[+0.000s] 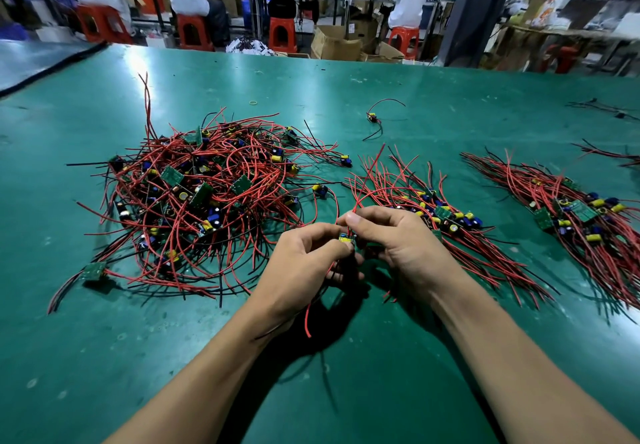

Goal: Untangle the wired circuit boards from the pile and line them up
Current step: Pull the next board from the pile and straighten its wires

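Head view has my left hand [304,256] and right hand [398,235] meeting low over the green table [346,374], both clamped on one small circuit board [347,238]. My left fingers curl round it to steady it, while my right thumb and forefinger nip its red wires [363,184], I judge to draw them straight. The tangled pile [207,194] lies beyond my left hand. The lined-up row [443,215] sits just past my right, handy for laying this one down.
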Tool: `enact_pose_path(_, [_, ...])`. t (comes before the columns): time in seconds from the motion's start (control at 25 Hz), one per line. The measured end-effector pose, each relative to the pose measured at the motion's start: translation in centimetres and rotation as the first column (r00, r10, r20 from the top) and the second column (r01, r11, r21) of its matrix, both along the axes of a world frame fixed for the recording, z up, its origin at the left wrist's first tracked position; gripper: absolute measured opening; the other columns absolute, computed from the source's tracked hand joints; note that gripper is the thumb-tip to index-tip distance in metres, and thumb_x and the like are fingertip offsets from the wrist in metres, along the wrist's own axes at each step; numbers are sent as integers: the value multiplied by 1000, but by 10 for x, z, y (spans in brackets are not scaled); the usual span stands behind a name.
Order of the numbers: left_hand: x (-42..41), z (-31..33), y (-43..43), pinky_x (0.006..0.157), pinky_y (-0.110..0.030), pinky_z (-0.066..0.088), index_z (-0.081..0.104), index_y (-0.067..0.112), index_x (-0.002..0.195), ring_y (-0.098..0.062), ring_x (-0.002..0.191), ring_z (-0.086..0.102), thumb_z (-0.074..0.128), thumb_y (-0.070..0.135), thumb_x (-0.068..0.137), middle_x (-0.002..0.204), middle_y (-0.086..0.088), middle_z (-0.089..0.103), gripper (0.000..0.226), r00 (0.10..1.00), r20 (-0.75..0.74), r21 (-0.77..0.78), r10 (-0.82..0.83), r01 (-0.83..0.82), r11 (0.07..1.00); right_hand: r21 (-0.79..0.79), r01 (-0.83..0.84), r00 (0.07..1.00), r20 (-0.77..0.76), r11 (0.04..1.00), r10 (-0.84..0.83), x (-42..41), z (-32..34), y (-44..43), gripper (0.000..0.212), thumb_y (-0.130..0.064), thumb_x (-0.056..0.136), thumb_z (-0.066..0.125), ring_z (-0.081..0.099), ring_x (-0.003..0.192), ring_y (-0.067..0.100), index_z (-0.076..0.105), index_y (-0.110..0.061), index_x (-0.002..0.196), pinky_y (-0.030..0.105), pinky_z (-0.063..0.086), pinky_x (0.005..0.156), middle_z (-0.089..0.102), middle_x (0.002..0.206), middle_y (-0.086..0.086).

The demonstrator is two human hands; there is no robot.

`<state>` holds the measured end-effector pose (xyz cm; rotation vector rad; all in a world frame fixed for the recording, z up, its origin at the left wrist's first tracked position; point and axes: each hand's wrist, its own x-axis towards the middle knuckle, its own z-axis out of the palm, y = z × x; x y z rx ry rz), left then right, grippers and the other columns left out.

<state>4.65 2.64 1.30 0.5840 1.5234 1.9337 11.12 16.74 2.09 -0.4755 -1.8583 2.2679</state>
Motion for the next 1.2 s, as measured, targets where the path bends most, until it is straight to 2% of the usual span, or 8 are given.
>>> enact_pose_path(0.2, [2,1,-1,59,-30,59,75,6,86,-27,66,70,60,2,92,79,-12,74,17,997,-65,5,33,-33,999,11,-6,1000,-1,1000,6,0,-2,1,24,-31,77,83,65,69,19,76,-15,93,29,53,57,71,85,7])
enact_pose_path(0.32, [2,1,-1,55,-29,57,78,11,77,-19,59,65,59,0,90,69,-7,71,26,992,-96,-37,78,-82,996,10,-19,1000,-5,1000,19,-2,-4,-2,18,-27,80,79,64,69,18,77,-14,92,29,54,60,71,86,8])
enact_pose_path(0.44, [0,1,2,51,-31,56,73,4,74,-20,55,62,58,3,89,64,-9,69,21,990,-89,-63,110,-116,991,-14,0,1000,-16,1000,0,-5,-3,-4,19,-24,77,78,66,68,16,78,-10,90,25,53,55,73,83,7])
enact_pose_path(0.56, [-3,-1,4,48,-30,54,72,3,72,-23,54,60,60,5,88,62,-11,68,20,990,-83,-98,116,-124,987,-4,85,996,34,996,-85,-9,-4,-3,12,-21,83,76,55,65,23,78,-10,88,30,47,61,63,70,7])
enact_pose_path(0.68, [-1,-3,5,49,-26,49,72,4,69,-21,54,58,62,6,84,60,-11,67,18,987,-138,-155,80,-101,983,20,255,967,24,967,-255,-13,-4,3,7,-15,87,73,42,50,13,77,-9,85,26,35,53,49,59,3])
enact_pose_path(0.84, [2,-2,3,46,-22,45,72,4,67,-15,50,56,63,3,83,56,-6,66,18,989,-146,-178,24,-50,983,-135,369,922,-73,919,-381,-13,4,12,5,-3,90,67,42,48,6,71,-3,87,18,39,47,63,76,5])
enact_pose_path(1.08, [-1,-1,2,43,-24,46,71,1,66,-21,48,53,61,0,82,54,-8,62,19,988,-141,-170,69,-93,981,-428,239,943,-112,872,-313,-12,11,13,22,-15,88,63,39,45,4,75,-7,71,16,35,43,62,66,-2])
enact_pose_path(1.2, [-1,-1,1,44,-24,45,71,0,67,-20,46,52,61,0,82,54,-8,61,18,983,-162,-174,90,-118,978,-499,245,933,-113,831,-343,-10,15,16,10,-13,81,66,38,45,4,71,-6,75,15,33,43,63,71,-1])
